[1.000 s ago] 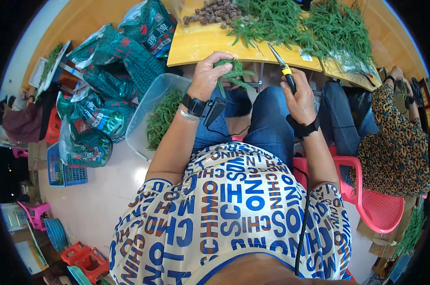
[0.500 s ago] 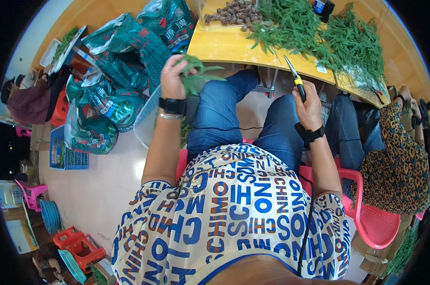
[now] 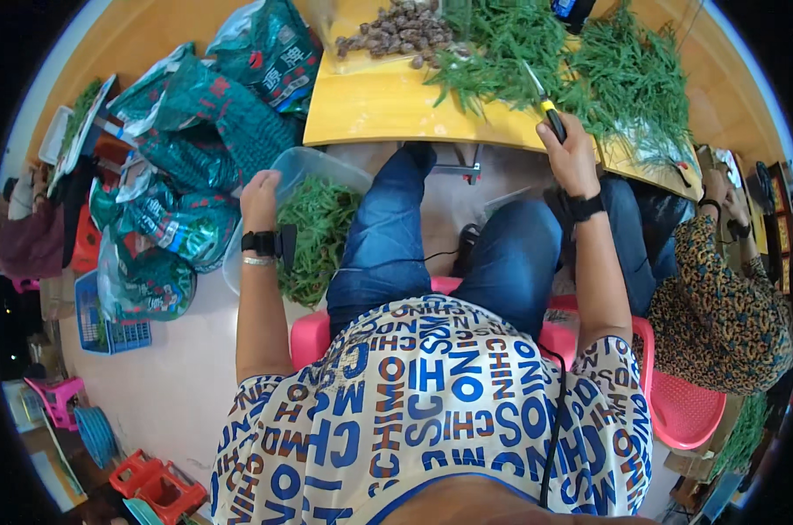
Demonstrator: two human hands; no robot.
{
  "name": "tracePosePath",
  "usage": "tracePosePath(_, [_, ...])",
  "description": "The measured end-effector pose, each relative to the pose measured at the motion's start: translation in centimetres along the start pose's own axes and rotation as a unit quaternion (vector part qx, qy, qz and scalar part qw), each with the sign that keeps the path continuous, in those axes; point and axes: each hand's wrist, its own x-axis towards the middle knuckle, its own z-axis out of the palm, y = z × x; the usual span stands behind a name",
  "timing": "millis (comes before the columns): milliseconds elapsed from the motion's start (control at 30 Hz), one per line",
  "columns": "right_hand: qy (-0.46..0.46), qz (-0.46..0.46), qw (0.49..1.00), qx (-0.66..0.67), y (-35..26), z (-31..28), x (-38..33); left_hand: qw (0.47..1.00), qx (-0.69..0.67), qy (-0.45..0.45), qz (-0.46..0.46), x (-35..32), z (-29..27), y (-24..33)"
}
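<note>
My left hand (image 3: 259, 199) is closed at the near-left rim of a clear plastic tub (image 3: 325, 164), beside my left thigh. Long green leafy sprigs (image 3: 319, 229) fill the tub. Its fingertips are partly hidden, but they appear curled over the rim. My right hand (image 3: 573, 156) is wrapped round pruning snips (image 3: 545, 103) with black and yellow handles. Their slim silver blades point up and away, in front of a heap of green sprigs (image 3: 501, 57) on the yellow table (image 3: 405, 107).
Brown knobbly pieces (image 3: 403, 33) lie on the table, next to a second green heap (image 3: 635, 74). Dark green printed bags (image 3: 217, 114) crowd the left floor, with a blue basket (image 3: 108, 319) beside them. A person in a patterned top (image 3: 720, 306) sits at right, near a pink chair (image 3: 681, 409).
My left hand has let go of the green sprig and moved left and down to the tub rim. The right hand with the snips has moved up toward the heap.
</note>
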Motion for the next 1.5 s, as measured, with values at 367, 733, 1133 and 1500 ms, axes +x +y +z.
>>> tracePosePath(367, [0.004,0.193,0.953,-0.235,7.1,1.9,7.1,0.955,-0.106,-0.235,0.150,7.8,12.1,17.4])
tracePosePath(733, [-0.040,0.184,0.959,-0.212,6.4,-0.7,5.3,0.925,0.269,-0.210,0.166,16.6,20.7,18.8])
tracePosePath(1133, [-0.074,0.129,0.964,-0.221,11.1,2.0,5.4,0.921,0.283,-0.214,0.163,17.5,22.4,16.4])
tracePosePath(1500, [0.067,0.105,0.962,-0.243,7.9,0.3,5.6,0.874,0.325,-0.243,0.267,10.7,19.5,19.7])
